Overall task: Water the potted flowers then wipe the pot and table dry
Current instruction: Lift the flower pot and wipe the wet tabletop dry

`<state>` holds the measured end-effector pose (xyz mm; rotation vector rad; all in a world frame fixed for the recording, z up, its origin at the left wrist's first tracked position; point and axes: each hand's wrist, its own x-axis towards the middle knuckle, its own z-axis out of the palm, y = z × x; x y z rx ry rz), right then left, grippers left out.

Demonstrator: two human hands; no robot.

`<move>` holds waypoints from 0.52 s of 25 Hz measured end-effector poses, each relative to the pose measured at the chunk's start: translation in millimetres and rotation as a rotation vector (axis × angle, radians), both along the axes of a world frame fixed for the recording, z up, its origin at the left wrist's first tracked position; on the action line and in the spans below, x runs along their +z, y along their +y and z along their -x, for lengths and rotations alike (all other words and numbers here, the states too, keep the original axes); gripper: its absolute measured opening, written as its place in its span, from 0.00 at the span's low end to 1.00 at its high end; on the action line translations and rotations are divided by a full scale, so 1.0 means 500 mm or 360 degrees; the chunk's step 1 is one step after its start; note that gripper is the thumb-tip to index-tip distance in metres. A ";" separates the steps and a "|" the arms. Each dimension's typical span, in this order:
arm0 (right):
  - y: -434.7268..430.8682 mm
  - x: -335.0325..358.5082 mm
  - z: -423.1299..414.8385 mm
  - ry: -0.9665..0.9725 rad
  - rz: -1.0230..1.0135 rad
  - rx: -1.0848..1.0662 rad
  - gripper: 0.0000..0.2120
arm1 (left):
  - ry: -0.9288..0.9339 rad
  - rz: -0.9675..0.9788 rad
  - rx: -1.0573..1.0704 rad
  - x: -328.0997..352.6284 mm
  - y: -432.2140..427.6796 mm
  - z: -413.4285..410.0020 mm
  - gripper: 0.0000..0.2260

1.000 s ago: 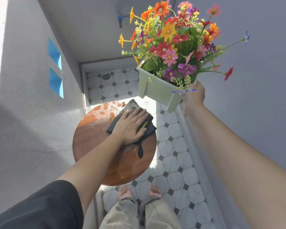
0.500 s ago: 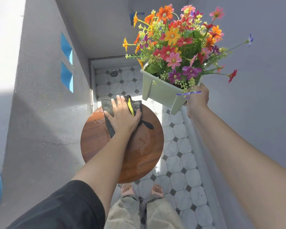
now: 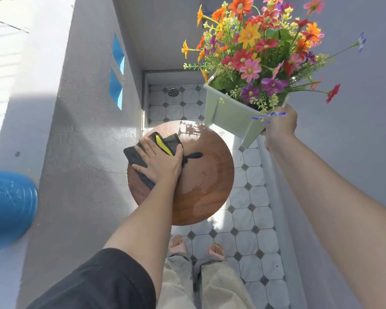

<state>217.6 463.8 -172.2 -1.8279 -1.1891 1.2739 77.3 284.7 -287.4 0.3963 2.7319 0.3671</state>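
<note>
- A blue rounded object (image 3: 9, 206) sits at the far left edge on the pale ledge, blurred and only partly in view.
- The left hand (image 3: 159, 162) lies palm down on a dark cloth (image 3: 140, 157) with a yellow stripe, fingers spread flat and pointing up-left, pressing rather than gripping; the bare forearm runs straight back toward a black sleeve (image 3: 103, 284).
- That cloth rests on the upper-left part of the round wooden table (image 3: 207, 175), its dark strap trailing to the right of the thumb.
- A wet sheen covers the table's right and lower surface.
- Below the table, two feet in pink slippers (image 3: 177, 244) stand on the tiled floor (image 3: 250, 219).
- The pale green pot (image 3: 230, 112), full of flowers (image 3: 259, 47), is held tilted in the air above and right of the table, clear of it.
- The right hand (image 3: 280, 128) grips the pot's lower right corner, arm outstretched; its fingers are hidden behind the pot.
</note>
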 end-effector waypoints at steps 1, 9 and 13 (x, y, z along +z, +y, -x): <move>-0.001 -0.003 -0.001 0.0008 0.0000 -0.0003 0.09 | -0.0004 0.0003 0.0040 0.001 -0.014 -0.007 0.44; -0.017 -0.019 -0.022 0.0004 0.0017 0.0080 0.06 | -0.0015 0.0042 0.0236 0.003 -0.112 -0.103 0.44; -0.022 -0.017 -0.034 0.0029 0.0064 0.0067 0.05 | -0.0024 0.0039 0.0266 0.003 -0.135 -0.152 0.44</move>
